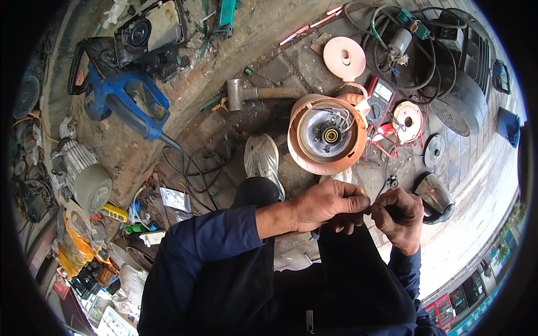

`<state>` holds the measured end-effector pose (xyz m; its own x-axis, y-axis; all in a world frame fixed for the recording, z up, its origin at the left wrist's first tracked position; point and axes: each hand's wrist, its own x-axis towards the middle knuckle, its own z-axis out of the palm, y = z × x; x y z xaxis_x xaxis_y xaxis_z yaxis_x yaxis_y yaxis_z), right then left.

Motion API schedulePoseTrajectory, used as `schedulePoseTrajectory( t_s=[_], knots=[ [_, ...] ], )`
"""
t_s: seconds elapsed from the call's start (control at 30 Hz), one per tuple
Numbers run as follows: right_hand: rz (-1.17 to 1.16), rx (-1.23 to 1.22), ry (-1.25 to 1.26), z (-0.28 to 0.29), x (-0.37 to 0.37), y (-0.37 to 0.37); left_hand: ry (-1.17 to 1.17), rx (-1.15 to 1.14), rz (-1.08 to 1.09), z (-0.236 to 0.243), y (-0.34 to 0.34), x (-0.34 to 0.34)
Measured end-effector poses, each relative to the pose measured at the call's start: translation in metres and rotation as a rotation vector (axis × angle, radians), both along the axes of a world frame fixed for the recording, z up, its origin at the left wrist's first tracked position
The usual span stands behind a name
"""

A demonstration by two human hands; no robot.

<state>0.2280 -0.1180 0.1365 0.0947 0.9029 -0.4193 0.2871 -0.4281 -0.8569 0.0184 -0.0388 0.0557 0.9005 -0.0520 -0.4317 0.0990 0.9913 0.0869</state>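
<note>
Left hand point(330, 206): thumb and fingertips pinched together; contents too small to tell. Right hand point(399, 215): likewise, just beside. Thin dark lead point(386, 172): toward 1 o'clock from the fingertips; presumably light, limp, best pinched near its end. Pink appliance shell point(319, 166): open side up, 11 o'clock; probably rigid, fairly light, smooth; hold by outer wall, sparing fragile inner wires point(339, 115).
</note>
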Motion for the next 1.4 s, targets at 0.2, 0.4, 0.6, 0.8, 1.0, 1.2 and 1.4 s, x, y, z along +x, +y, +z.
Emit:
schedulePoseTrajectory(
  t_s=[0.2, 0.4, 0.6, 0.8, 1.0, 1.2, 1.4],
  knots=[
    [0.136, 0.019, 0.036, 0.001, 0.006, 0.001, -0.017, -0.055, -0.085, -0.005, 0.0, -0.003],
    [0.207, 0.031, 0.08, 0.008, 0.009, 0.005, -0.124, -0.208, -0.108, -0.012, -0.008, -0.001],
    [0.222, 0.117, 0.107, 0.011, 0.007, 0.011, -0.182, -0.248, -0.087, -0.008, -0.006, 0.002],
    [0.154, 0.11, 0.121, 0.01, 0.003, 0.013, -0.143, -0.168, -0.062, -0.001, 0.009, -0.003],
    [-0.41, 0.143, 0.335, -0.001, 0.024, 0.002, -0.065, -0.005, -0.011, 0.0, 0.016, -0.007],
    [-0.648, 0.384, 1.151, -0.009, 0.08, -0.006, -0.02, 0.184, 0.2, -0.01, 0.021, -0.019],
    [-0.783, 0.431, 1.186, -0.003, 0.06, 0.005, 0.043, 0.28, 0.283, -0.009, 0.011, -0.008]
  ],
)
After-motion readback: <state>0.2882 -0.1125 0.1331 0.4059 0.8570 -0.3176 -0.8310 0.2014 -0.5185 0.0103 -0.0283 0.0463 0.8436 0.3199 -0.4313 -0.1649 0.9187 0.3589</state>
